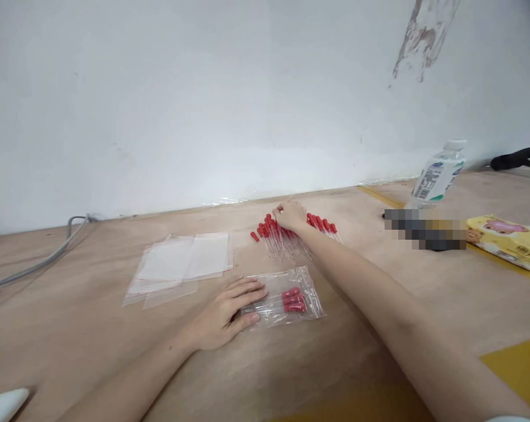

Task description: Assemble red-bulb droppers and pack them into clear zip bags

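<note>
My left hand (227,312) lies flat on the wooden table, fingers stretched out, pressing the left end of a clear zip bag (291,296) that holds three red-bulbed droppers (293,299). My right hand (290,215) reaches far forward onto a pile of glass droppers with red bulbs (286,234). Its fingers are curled down into the pile, pinching at a dropper. A stack of empty clear zip bags (181,266) lies to the left of the pile.
A white wall runs along the back of the table (93,328). A plastic water bottle (438,174) stands at the right, a yellow tissue pack (508,241) beside it. A grey cable (40,258) lies at the far left. Yellow tape (517,366) marks the right edge.
</note>
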`<state>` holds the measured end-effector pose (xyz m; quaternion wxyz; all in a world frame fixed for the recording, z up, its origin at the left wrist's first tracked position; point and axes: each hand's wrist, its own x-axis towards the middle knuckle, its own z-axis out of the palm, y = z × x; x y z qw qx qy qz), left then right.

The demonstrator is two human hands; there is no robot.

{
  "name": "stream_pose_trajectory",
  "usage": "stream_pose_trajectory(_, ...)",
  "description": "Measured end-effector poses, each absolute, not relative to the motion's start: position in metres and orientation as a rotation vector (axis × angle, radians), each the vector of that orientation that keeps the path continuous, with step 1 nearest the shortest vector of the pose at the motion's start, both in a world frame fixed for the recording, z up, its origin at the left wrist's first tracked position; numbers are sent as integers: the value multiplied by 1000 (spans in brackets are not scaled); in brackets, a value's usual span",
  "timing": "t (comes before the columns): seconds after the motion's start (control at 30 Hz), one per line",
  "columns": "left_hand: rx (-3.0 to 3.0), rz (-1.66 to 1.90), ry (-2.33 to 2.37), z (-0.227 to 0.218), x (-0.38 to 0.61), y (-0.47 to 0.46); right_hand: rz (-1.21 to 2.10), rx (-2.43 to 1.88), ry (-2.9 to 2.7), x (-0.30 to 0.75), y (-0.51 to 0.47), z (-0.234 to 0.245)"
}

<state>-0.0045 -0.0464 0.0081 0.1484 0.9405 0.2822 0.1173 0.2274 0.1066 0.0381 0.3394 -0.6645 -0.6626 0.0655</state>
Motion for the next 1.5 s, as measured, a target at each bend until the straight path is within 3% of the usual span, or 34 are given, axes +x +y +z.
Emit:
stream_pose_trajectory(0.17,2698,364,807,9,-4,-47,367,-1493,-1611,263,72,55)
stream_pose_trajectory(0.27,2707,389,815,8,-3,-46,552,-1147,-1253,292,32,45)
stream_pose_trajectory(0.57,2687,474,862,5,-1,-46,876,-1159,-1024,307,-28,-19)
stream_pose_trajectory(1.03,2684,506,863,5,-1,-46,1160,-1065,-1085,291,-41,-20)
stream_pose_trajectory(1.23,2675,503,880,6,-1,-47,931,-1266,-1613,298,-40,-18)
stream_pose_trajectory(1.5,2686,495,885,5,0,-46,724,-1220,-1883,275,-42,-13)
